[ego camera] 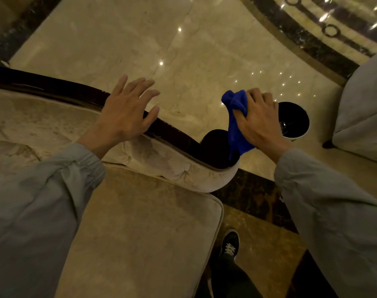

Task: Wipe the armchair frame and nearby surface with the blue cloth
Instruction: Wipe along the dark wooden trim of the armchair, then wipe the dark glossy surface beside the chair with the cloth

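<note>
The armchair's dark glossy wooden frame point(54, 88) curves from the far left down to a rounded end point(215, 147) near the middle. Beige padded upholstery point(43, 125) lies inside the frame, with a seat cushion point(144, 233) below it. My left hand point(125, 112) rests flat on the frame's top edge, fingers spread and holding nothing. My right hand point(258, 121) grips a bunched blue cloth point(237, 121), which hangs down and touches the frame's rounded end.
Polished beige marble floor point(183, 50) stretches beyond the chair, with a dark inlaid border at the top right. A round white bin with a dark opening point(295, 117) stands just right of my right hand. Another pale upholstered seat point(362, 115) sits at the right edge. My shoe point(229, 244) shows below.
</note>
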